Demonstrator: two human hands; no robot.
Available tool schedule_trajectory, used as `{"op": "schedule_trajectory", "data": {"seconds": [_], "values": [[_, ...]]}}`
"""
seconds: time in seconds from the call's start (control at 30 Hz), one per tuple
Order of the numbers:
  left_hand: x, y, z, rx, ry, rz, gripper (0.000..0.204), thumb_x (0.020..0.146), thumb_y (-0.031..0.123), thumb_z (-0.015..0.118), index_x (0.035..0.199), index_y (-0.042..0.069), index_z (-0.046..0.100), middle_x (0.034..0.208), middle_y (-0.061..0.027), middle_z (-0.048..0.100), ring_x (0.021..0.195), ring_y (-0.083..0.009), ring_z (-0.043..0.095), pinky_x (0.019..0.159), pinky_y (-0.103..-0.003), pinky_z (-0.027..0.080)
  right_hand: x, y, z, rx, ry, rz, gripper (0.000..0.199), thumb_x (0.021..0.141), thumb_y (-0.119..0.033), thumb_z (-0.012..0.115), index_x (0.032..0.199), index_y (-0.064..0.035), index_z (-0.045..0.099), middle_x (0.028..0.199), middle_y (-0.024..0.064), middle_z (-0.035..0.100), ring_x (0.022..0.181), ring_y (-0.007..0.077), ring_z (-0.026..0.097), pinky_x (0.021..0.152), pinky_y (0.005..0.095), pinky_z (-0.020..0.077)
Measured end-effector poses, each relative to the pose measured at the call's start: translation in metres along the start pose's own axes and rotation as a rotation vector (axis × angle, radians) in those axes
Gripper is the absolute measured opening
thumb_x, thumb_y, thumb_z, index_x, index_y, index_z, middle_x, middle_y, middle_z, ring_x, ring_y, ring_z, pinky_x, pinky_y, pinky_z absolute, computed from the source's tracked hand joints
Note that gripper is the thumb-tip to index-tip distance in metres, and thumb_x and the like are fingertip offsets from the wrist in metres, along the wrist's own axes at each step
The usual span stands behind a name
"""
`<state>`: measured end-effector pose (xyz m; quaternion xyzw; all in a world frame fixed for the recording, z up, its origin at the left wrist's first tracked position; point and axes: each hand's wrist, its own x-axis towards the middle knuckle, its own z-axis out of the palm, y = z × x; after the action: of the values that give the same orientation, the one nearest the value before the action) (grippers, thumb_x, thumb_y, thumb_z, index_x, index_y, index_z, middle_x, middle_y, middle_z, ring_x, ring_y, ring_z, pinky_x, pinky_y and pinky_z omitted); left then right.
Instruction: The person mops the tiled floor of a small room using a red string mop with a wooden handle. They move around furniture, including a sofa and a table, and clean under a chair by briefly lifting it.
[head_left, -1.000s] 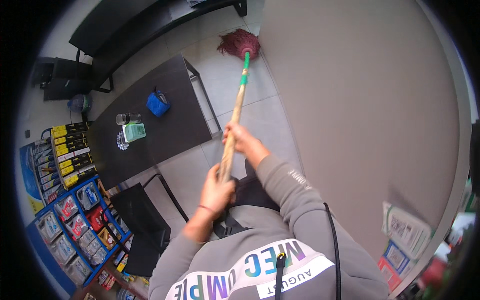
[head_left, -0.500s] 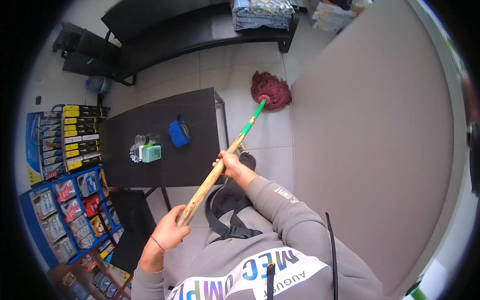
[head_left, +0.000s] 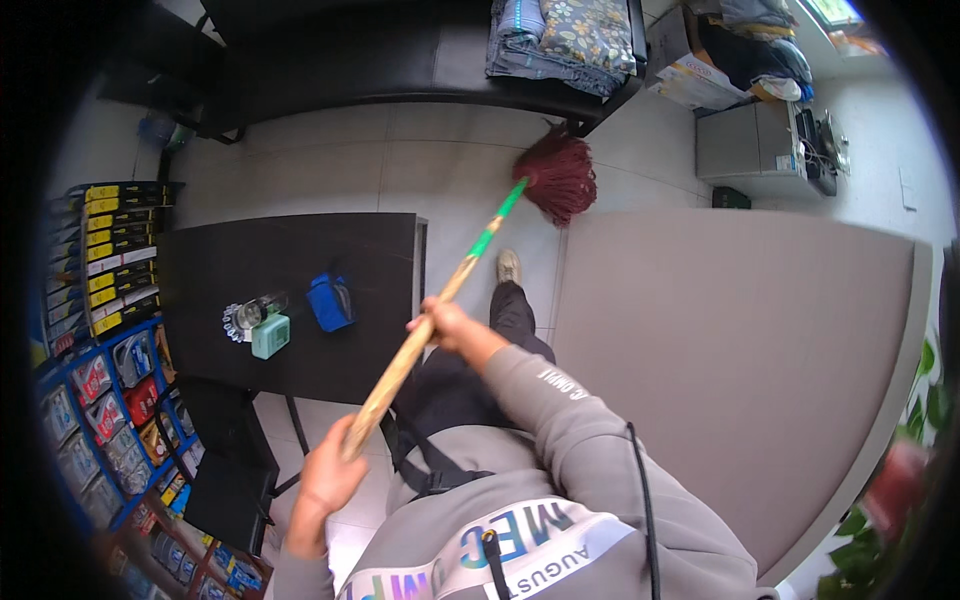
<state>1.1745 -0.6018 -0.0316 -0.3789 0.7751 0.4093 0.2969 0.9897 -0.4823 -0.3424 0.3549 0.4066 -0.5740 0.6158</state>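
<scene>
A mop with a wooden handle (head_left: 405, 358), green near its lower end, slants from my body toward the far side of the floor. My left hand (head_left: 335, 470) wraps round the top end of the handle. Farther down the shaft, my right hand (head_left: 449, 324) is closed round it too. The dark red string mop head (head_left: 562, 178) lies on the light tiles, close by the leg of a black bench. My shoe (head_left: 509, 267) shows on the floor just right of the handle.
At left, a dark table (head_left: 375, 250) bears a blue pouch (head_left: 330, 302) and a green box (head_left: 270, 337). A grey-brown panel (head_left: 720, 370) fills the right. The black bench (head_left: 340, 70) with folded bedding (head_left: 575, 45) spans the far side. Shelves of packaged goods (head_left: 100, 400) line the left.
The mop head has moved nearer the bench leg, its strings now trailing differently. My view has shifted, showing more of the right side and my shoe. Both hands keep hold of the handle.
</scene>
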Motion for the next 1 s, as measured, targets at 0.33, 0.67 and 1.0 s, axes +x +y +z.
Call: {"op": "schedule_trajectory", "data": {"seconds": [0.33, 0.67, 1.0], "values": [[-0.043, 0.053, -0.009, -0.201, 0.149, -0.425, 0.056, 0.069, 0.0, 0.061, 0.124, 0.0, 0.056, 0.085, -0.0093, 0.065, 0.074, -0.0169, 0.063, 0.07, -0.03, 0.052, -0.041, -0.024, 0.075, -0.167, -0.096, 0.324, 0.019, 0.092, -0.019, 0.054, 0.096, -0.0008, 0.049, 0.077, 0.0099, 0.058, 0.072, 0.0277, 0.069, 0.067, 0.046, 0.0601], [0.146, 0.102, 0.114, -0.499, 0.003, -0.335, 0.054, 0.077, 0.007, 0.066, 0.129, 0.001, 0.053, 0.102, -0.0122, 0.067, 0.094, -0.0209, 0.063, 0.081, -0.034, 0.051, 0.086, -0.178, -0.026, -0.623, 0.234, -0.16, 0.035, 0.09, -0.019, 0.06, 0.099, 0.0126, 0.048, 0.074, 0.0201, 0.063, 0.051, 0.0309, 0.067, 0.044, 0.0432, 0.0556], [0.325, 0.087, 0.305, -0.819, -0.324, -0.468, 0.026, 0.074, 0.014, 0.067, 0.097, 0.003, 0.061, 0.077, -0.011, 0.064, 0.069, -0.0205, 0.065, 0.065, -0.034, 0.052, 0.19, -0.269, -0.141, -1.156, 0.702, -0.322, 0.043, 0.088, -0.025, 0.061, 0.106, 0.0094, 0.043, 0.085, 0.0212, 0.065, 0.058, 0.0275, 0.068, 0.054, 0.0377, 0.057]]}}
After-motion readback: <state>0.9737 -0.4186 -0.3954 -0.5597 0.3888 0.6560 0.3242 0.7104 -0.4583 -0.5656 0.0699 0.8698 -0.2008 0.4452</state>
